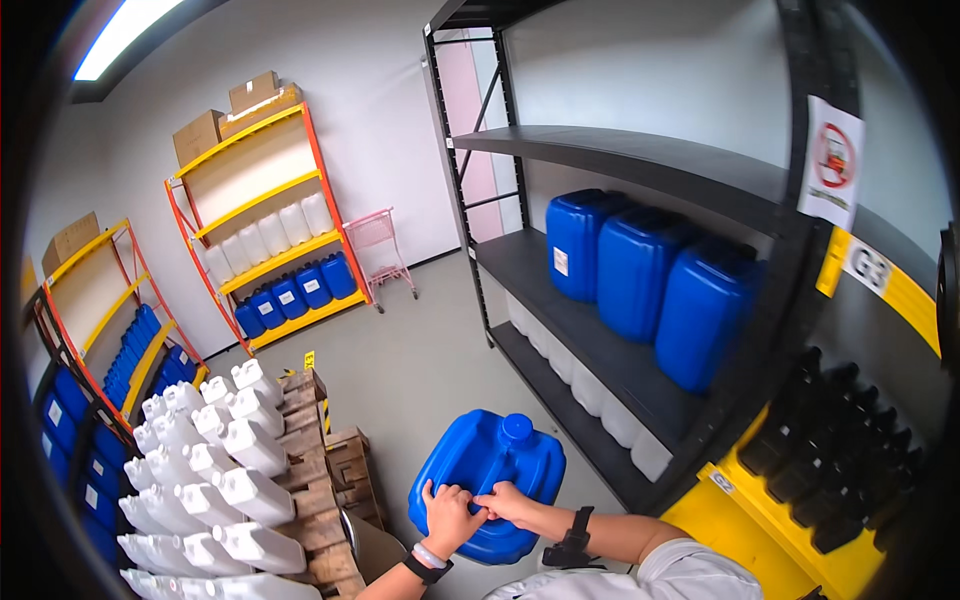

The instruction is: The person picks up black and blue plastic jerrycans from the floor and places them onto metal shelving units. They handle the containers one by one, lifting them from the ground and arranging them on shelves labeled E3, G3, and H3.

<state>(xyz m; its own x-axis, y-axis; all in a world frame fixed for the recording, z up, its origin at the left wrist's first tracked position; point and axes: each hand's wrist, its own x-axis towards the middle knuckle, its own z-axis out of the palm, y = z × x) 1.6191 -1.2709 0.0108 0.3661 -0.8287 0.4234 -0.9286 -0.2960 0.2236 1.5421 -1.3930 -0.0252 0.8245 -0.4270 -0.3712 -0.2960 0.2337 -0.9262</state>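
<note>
A blue plastic jerrycan (450, 457) with a blue screw cap (516, 430) is right in front of my body, seen from above. Both my hands are on its top, close together at the moulded handle, on the side of the cap nearer to me. My left hand (451, 514) and my right hand (504, 502) meet at the fingertips, with fingers curled at the handle. The undersides of the fingers are hidden, so the exact grip is partly unseen.
White jerrycans (255, 495) stand in rows on wooden pallets (319, 480) at the left. A black shelf rack (570, 300) holding large blue jerrycans (637, 270) rises at the right, beside yellow shelving (735, 517) with black containers (832, 450). Further off are orange-yellow racks (281, 225) and a pink cart (373, 232).
</note>
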